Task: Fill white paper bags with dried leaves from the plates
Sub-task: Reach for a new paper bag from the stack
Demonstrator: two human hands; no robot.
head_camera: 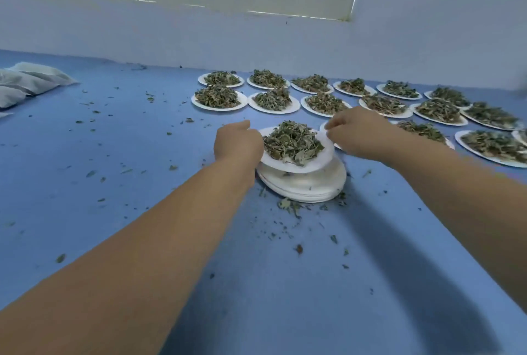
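both hands on one round white paper plate (288, 165) heaped with dried green leaves (292, 142): left hand (238, 142) grips the left rim, fingers curled round the edge; right hand (356, 132) pinches the right rim. the plate is held just above a stack of empty white paper plates (308, 187) near the middle of the blue bench (142, 155). no open bag in view, so can't tell where this load goes. progress, as a judgement: a few stuffed white paper bags (31, 80) lie far left, and the empties stack says a fair number of plates are done. left: well over a dozen full white plates (218, 105) in rows behind and to the right, some cut off by the frame edge. loose leaf crumbs (289, 206) are scattered over the bench, thickest just in front of the stack. call it partway, with plenty remaining.
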